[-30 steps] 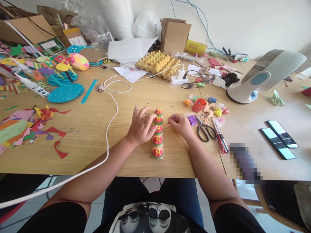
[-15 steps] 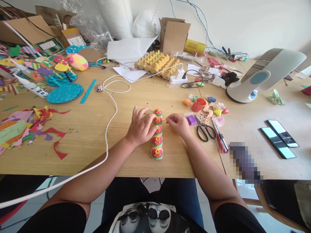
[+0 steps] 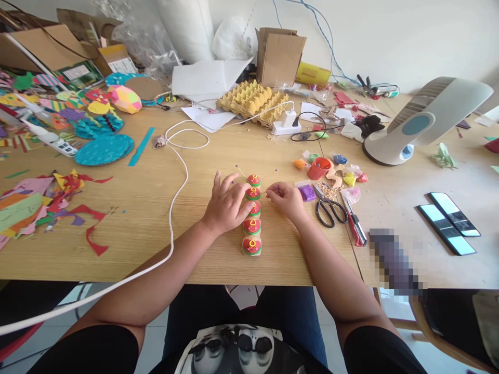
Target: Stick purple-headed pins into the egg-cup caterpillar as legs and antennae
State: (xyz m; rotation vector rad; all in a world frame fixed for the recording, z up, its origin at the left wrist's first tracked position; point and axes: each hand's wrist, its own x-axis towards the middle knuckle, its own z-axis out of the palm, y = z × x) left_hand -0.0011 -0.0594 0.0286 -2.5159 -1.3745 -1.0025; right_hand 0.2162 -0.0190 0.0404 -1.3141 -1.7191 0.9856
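A row of several round craft segments (image 3: 252, 228), red on top with green rims, lies on the wooden table (image 3: 156, 218) like a caterpillar. Thin sticks with purple tips (image 3: 241, 172) poke out of the far segment. My left hand (image 3: 226, 203) rests against the left side of the row, thumb on a middle segment, fingers spread. My right hand (image 3: 287, 199) is closed in a pinch on a thin stick (image 3: 270, 191) whose other end meets the second segment from the far end.
Black scissors (image 3: 330, 210), a red utility knife (image 3: 354, 226), an orange cup (image 3: 318, 168) and clay bits lie right of my hand. A white fan (image 3: 423, 122) and two phones (image 3: 448, 221) sit far right. A white cable (image 3: 173, 208), paper scraps (image 3: 47, 205) and egg trays (image 3: 253, 98) occupy the left and back.
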